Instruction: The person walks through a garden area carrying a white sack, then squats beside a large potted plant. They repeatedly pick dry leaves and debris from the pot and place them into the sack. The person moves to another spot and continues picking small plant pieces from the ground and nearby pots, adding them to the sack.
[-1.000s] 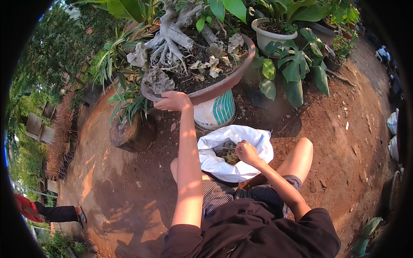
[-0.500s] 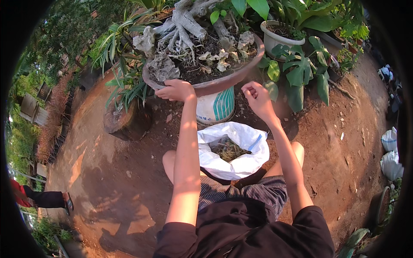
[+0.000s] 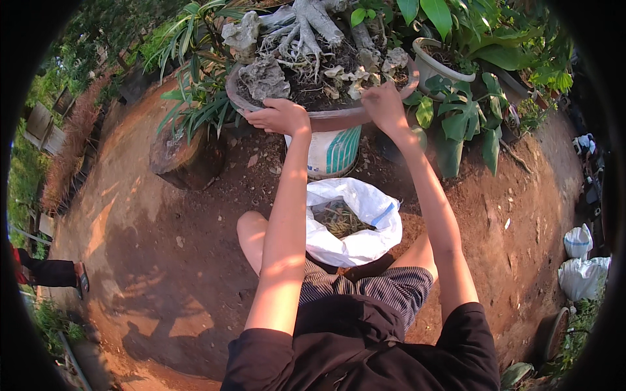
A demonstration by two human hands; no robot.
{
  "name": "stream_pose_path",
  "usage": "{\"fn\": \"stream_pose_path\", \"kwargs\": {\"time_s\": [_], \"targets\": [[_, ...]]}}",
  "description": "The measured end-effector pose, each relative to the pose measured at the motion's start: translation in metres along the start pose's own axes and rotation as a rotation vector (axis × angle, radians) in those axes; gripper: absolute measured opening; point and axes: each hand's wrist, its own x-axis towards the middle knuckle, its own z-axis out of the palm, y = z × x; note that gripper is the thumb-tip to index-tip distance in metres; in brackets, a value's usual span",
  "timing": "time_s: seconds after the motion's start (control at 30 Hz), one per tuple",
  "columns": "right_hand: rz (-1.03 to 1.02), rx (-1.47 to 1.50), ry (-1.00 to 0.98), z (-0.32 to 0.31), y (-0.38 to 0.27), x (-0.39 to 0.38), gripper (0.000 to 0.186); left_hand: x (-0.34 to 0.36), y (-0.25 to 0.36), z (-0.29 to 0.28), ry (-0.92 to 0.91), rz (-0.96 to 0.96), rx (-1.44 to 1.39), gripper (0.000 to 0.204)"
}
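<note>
Pot (image 3: 339,121) sits at the top of the view, seemingly propped on a white bucket (image 3: 316,156) with green stripes, which stands on bare ground (image 3: 195,260). It's wide, shallow and reddish brown, packed with dark soil (image 3: 310,99), plus a gnarly grey trunk (image 3: 319,26) with its roots out. There's a big grey rock (image 3: 264,78) by the near left edge and some paler stones (image 3: 352,81) toward the near right.

Left hand (image 3: 282,117) has hold of the near left edge, fingers wrapped against the outside of the rim. Right hand (image 3: 385,104) is at the near right edge with its fingers curled in. Can't tell if anything's pinched in there, or if it's really touching the rim. A white sack (image 3: 385,241) stands open between the knees, with dry scraps (image 3: 339,219) inside.

My guess on handling: seriously heavy and stiff, probably a bit gritty rather than slippery, and top-heavy on that narrow bucket. The rim could chip if knocked. I'd take it under the rim at the left and right ends, both hands, never by the trunk or those roots, which look snappable. The stones seem loose, so keep it level.
</note>
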Motion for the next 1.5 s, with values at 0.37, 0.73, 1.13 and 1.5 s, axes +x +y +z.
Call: {"fn": "stream_pose_path", "kwargs": {"time_s": [0.37, 0.73, 1.13, 1.5], "targets": [[0.122, -0.023, 0.027, 0.017, 0.011, 0.004, 0.006, -0.001, 0.004, -0.007, -0.063, -0.019, 0.009, 0.061], [0.189, 0.181, 0.192, 0.006, -0.011, -0.016, 0.016, 0.001, -0.003, -0.001, -0.006, 0.027, 0.016, 0.054], [0.328, 0.300, -0.036, 0.075, -0.035, -0.275, 0.014, 0.010, -0.021, 0.009, 0.044, 0.014, 0.021, 0.054], [0.462, 0.168, -0.172, 0.095, -0.010, -0.321, 0.007, 0.012, -0.027, 0.013, 0.056, 0.027, 0.019, 0.055]]}}
